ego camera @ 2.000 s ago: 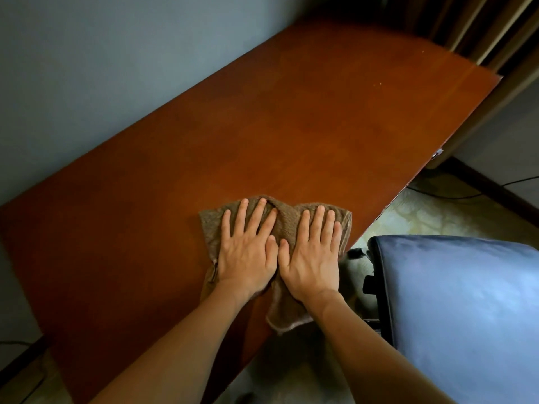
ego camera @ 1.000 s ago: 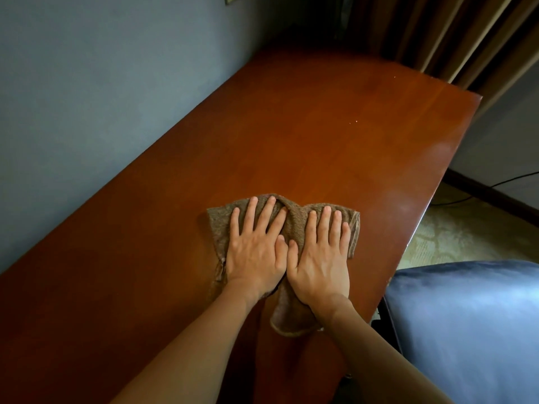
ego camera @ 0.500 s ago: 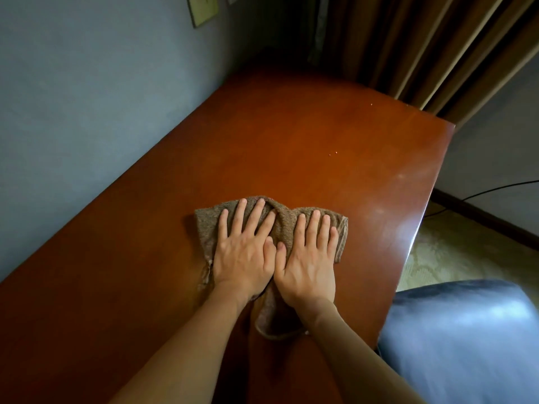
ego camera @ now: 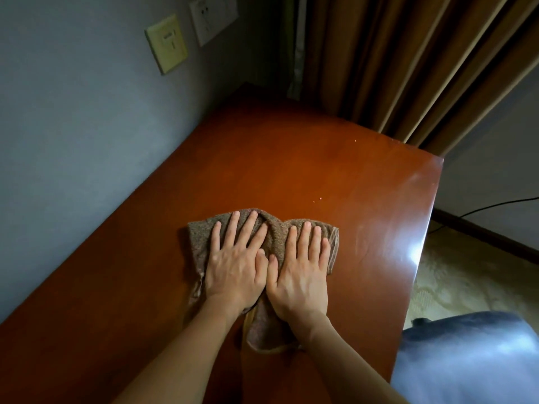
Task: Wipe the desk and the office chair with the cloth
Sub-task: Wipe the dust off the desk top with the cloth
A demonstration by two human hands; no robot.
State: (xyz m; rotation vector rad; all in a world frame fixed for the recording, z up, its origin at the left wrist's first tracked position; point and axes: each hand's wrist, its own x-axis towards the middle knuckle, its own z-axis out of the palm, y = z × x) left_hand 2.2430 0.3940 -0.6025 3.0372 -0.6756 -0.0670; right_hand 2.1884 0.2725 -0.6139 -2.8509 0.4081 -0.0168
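Grey wall (ego camera: 73,126), yellowed switch plate (ego camera: 166,43); brown curtains (ego camera: 393,68), pale patterned floor (ego camera: 455,287)

Head-worn view, down over desk (ego camera: 291,176)

Two flat hands, the left hand (ego camera: 233,266) and the right hand (ego camera: 300,275), pressed side by side on a brown cloth (ego camera: 274,234) on the red-brown desk (ego camera: 291,170), near a blue chair (ego camera: 472,360).

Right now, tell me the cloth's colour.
Speckled brown cloth, flat on the desk; the head view shows it.
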